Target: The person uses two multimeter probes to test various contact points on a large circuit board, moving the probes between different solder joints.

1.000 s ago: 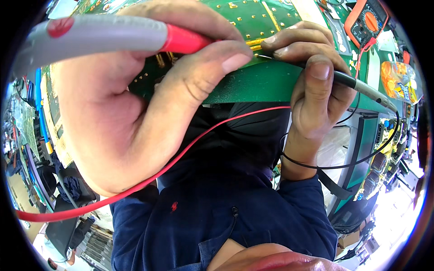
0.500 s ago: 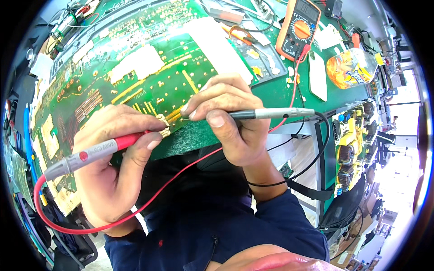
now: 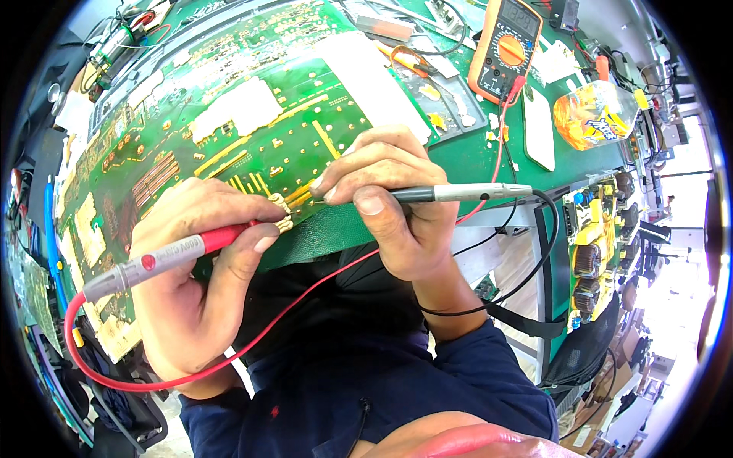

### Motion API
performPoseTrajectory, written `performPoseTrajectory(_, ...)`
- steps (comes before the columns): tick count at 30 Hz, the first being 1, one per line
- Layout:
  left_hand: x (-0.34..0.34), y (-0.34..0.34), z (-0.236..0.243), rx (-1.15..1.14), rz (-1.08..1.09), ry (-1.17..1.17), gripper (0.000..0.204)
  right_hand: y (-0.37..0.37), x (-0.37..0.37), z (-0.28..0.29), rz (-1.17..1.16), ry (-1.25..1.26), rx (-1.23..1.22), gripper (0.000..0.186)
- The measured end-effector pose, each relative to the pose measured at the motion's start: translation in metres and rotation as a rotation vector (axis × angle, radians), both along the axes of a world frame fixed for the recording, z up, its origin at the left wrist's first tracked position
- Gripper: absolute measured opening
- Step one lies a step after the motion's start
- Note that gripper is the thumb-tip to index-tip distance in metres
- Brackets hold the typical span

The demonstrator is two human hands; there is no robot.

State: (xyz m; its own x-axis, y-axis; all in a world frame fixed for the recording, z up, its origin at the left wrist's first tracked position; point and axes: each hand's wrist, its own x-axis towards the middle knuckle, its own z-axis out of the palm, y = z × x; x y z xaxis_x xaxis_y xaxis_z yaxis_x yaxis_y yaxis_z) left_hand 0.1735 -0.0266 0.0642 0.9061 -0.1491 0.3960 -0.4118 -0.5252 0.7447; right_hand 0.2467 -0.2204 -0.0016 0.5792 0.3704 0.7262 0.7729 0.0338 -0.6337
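A large green circuit board (image 3: 305, 130) with gold traces and white patches lies under both hands. My left hand (image 3: 202, 256) is closed around a red-and-grey test probe (image 3: 172, 256), its fingertips at the gold pads on the board's near edge. My right hand (image 3: 389, 195) grips a black-and-grey test probe (image 3: 466, 192), and its fingers rest over the gold strips just right of the left hand. Fingers hide both probe tips. The probes' red and black leads run toward an orange multimeter (image 3: 506, 49) with a lit display at the back right.
Right of the board lie a white phone-like slab (image 3: 538, 130) and a clear bottle with an orange label (image 3: 592, 118). An orange-handled tool (image 3: 412, 61) sits on a grey tray. Farther right, a yellow board with coils (image 3: 588, 259) stands beside the green tabletop's edge.
The multimeter's display reading has changed. Both hands, the probes and the board appear shifted slightly right in view; the grips look the same.
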Motion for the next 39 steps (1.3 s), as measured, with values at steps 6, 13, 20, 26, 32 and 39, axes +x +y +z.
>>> performPoseTrajectory(6, -0.001, -0.003, -0.001, -0.070, 0.058, 0.002, 0.009, 0.000, -0.003, 0.001, -0.013, -0.005, 0.010, 0.006)
performPoseTrajectory(13, -0.004, 0.003, 0.000, -0.092, 0.006, 0.023, 0.008, 0.001, -0.008, 0.003, -0.032, -0.029, 0.006, 0.005)
performPoseTrajectory(20, -0.008, 0.015, 0.000, -0.160, -0.086, 0.096, 0.014, 0.003, -0.021, 0.009, -0.095, -0.048, -0.023, 0.006)
performPoseTrajectory(26, -0.012, 0.029, -0.001, -0.114, -0.152, 0.054, 0.029, 0.009, -0.039, 0.013, -0.141, -0.051, -0.045, 0.011)
performPoseTrajectory(32, -0.016, 0.039, -0.001, -0.084, -0.233, 0.051, 0.038, 0.009, -0.068, 0.012, -0.209, -0.065, -0.123, 0.034)
performPoseTrajectory(39, -0.018, 0.039, -0.004, -0.073, -0.207, 0.054, 0.039, 0.000, -0.066, 0.008, -0.253, -0.200, -0.187, 0.039)
